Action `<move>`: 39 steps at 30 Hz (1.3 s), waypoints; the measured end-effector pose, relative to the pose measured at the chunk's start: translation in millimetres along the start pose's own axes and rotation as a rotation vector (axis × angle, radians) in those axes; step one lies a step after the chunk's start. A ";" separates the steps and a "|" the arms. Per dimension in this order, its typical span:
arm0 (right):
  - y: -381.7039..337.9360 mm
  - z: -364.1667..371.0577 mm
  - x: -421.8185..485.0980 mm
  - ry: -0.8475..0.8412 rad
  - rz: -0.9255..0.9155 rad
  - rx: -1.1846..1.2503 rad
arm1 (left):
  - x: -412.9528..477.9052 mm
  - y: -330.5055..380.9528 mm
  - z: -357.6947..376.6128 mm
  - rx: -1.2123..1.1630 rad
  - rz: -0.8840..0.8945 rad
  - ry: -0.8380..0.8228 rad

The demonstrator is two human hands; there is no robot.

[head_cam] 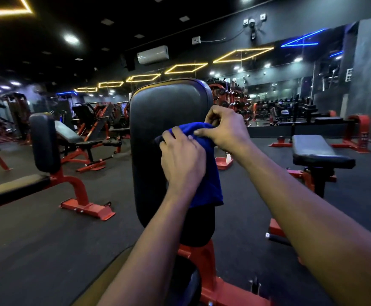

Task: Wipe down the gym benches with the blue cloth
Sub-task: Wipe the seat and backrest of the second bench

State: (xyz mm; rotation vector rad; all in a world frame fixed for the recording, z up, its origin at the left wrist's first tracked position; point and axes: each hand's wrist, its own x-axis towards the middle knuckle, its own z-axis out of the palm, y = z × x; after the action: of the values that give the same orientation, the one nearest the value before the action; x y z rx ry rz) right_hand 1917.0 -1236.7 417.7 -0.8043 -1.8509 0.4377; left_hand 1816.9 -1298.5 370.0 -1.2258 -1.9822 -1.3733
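An upright padded surface [153, 120] stands at the centre of the frame, the cloth [211, 180] hanging in front of its right half. Both hands hold the cloth's top, the left hand [181, 157] just below and left of the right hand [224, 129]. Another bench [44, 142] stands at mid-left and a flat bench [319, 151] at mid-right. A tray [223, 163] lies on the floor behind the cloth, with dumbbell racks [231, 100] farther back.

At the centre of the frame, the blue cloth [206, 173] hangs against the upright black backrest [158, 111] of a red-framed bench. The left hand [181, 157] curls over its bunched top and the right hand [224, 129] pinches its upper edge. A flat bench [319, 151] stands at right.
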 end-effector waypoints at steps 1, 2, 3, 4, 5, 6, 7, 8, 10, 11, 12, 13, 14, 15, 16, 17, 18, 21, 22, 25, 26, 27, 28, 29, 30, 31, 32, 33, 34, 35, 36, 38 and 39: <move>-0.3 -6.3 4.6 -0.075 0.024 0.052 | -1.5 3.0 0.9 0.001 -0.002 -0.025; 2.7 -11.9 7.0 -0.154 0.048 0.135 | -5.6 4.4 5.2 -0.005 -0.008 -0.067; 5.9 -17.5 9.4 -0.203 0.042 0.222 | -9.4 4.9 10.1 -0.015 -0.007 -0.097; 10.5 -19.7 10.3 -0.196 0.026 0.288 | -15.0 3.6 17.7 -0.041 -0.001 -0.114; 15.5 -18.8 12.7 -0.126 0.006 0.339 | -18.7 2.9 25.6 -0.085 0.004 -0.114; 22.3 -14.5 15.8 -0.027 -0.009 0.384 | -21.8 2.1 32.3 -0.131 0.005 -0.102; 29.4 -7.3 20.4 0.062 -0.015 0.422 | -21.9 0.5 39.8 -0.164 0.009 -0.083; 36.3 2.2 25.8 0.081 -0.018 0.465 | -20.8 -1.6 45.0 -0.172 0.015 -0.063; 44.1 22.6 37.1 -0.042 -0.062 0.591 | -14.3 -7.9 52.4 -0.132 0.049 -0.014; 47.1 32.1 42.7 -0.104 -0.075 0.685 | -10.4 -12.2 54.9 -0.116 0.070 0.007; 50.3 38.7 46.8 -0.136 -0.083 0.773 | -8.3 -15.2 55.1 -0.120 0.086 0.021; 49.3 42.2 47.5 -0.149 -0.085 0.839 | -6.4 -17.3 55.8 -0.133 0.097 0.032; 50.8 46.1 49.6 -0.145 -0.083 0.883 | -6.5 -18.3 57.2 -0.146 0.100 0.042; 53.0 49.0 50.6 -0.140 -0.068 0.906 | -9.7 -18.7 60.4 -0.154 0.097 0.057; 54.7 52.7 51.8 -0.141 -0.060 0.945 | -14.1 -19.9 62.8 -0.154 0.098 0.076; 54.3 54.5 49.9 -0.141 -0.053 0.990 | -20.2 -22.2 65.9 -0.147 0.104 0.089; 53.2 56.4 49.2 -0.131 -0.053 1.022 | -26.2 -25.5 68.0 -0.139 0.113 0.093; 38.1 50.0 37.2 -0.037 -0.024 0.958 | -43.8 -35.0 69.9 -0.123 0.131 0.059; 36.1 49.2 34.6 -0.015 -0.014 0.935 | -50.3 -38.6 70.2 -0.120 0.136 0.043; 35.5 46.8 29.5 -0.010 -0.009 0.930 | -52.3 -40.2 69.5 -0.131 0.125 0.035; 36.5 46.9 27.9 -0.006 -0.023 0.920 | -46.1 -37.4 67.2 -0.134 0.116 0.039; 38.2 44.9 26.0 -0.021 -0.036 0.919 | -37.7 -32.2 63.3 -0.131 0.108 0.048; 38.8 43.4 24.5 -0.040 -0.033 0.929 | -25.8 -27.1 59.5 -0.129 0.107 0.057; 38.8 44.1 26.6 -0.046 -0.021 0.942 | -11.8 -21.6 55.7 -0.135 0.115 0.060; 38.8 45.7 28.6 -0.058 -0.002 0.953 | -0.6 -17.8 52.6 -0.142 0.134 0.056; 38.8 47.4 30.1 -0.060 0.009 0.973 | 6.4 -16.0 51.1 -0.147 0.156 0.055; 39.1 50.2 32.5 -0.056 0.007 0.988 | 11.1 -16.2 50.3 -0.146 0.177 0.059; 41.5 53.0 34.1 -0.062 0.016 1.014 | 12.7 -16.3 50.5 -0.149 0.192 0.061; 44.4 55.1 36.6 -0.070 0.003 1.022 | 14.2 -16.2 50.9 -0.162 0.197 0.063; 44.3 56.3 35.4 -0.073 0.005 1.031 | 15.0 -17.7 51.7 -0.175 0.195 0.068; 44.7 57.3 36.1 -0.064 0.009 1.022 | 16.1 -18.0 52.1 -0.188 0.192 0.073; 43.9 61.2 36.4 -0.036 0.020 1.023 | 18.1 -16.4 52.1 -0.205 0.181 0.075; 38.7 59.1 32.5 -0.002 0.044 1.011 | 18.6 -15.4 51.6 -0.209 0.174 0.083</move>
State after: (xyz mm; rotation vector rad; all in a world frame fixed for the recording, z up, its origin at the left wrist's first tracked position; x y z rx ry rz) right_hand 1867.7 -1182.7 391.1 -0.1397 -1.3378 1.2557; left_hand 1801.0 -1246.1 354.5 -1.3739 -1.6666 -1.5449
